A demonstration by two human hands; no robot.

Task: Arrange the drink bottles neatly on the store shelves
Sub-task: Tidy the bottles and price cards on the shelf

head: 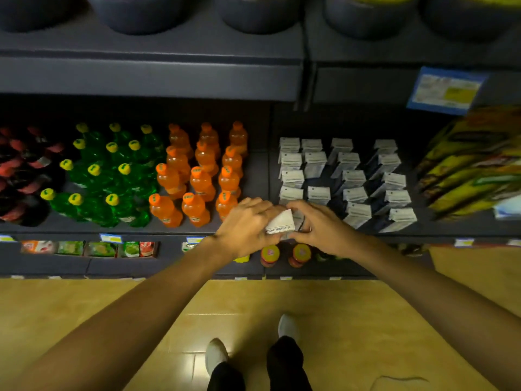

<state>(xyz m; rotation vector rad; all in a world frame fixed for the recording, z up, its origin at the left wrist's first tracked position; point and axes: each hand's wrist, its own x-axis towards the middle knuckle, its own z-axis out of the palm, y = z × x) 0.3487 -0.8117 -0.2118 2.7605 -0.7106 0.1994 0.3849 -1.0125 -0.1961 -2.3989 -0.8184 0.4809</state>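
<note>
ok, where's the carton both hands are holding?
Head view, centre: carton at the shelf's front edge, between left hand and right hand, right of the orange bottles.

- Both hands hold one white drink carton (pixel 280 223) at the front edge of the dark grey shelf (pixel 258 170): left hand (pixel 245 227), right hand (pixel 321 225).
- Orange plastic bottles (pixel 197 176) stand in rows just left of the hands.
- White cartons (pixel 349 176) stand in rows behind the right hand.

One head-worn wide-angle view, looking forward and steeply down, close to the dark store shelf (pixel 158 230) at arm's reach, tiled floor (pixel 352 320) and the person's own shoes (pixel 215 355) below, edges curved
</note>
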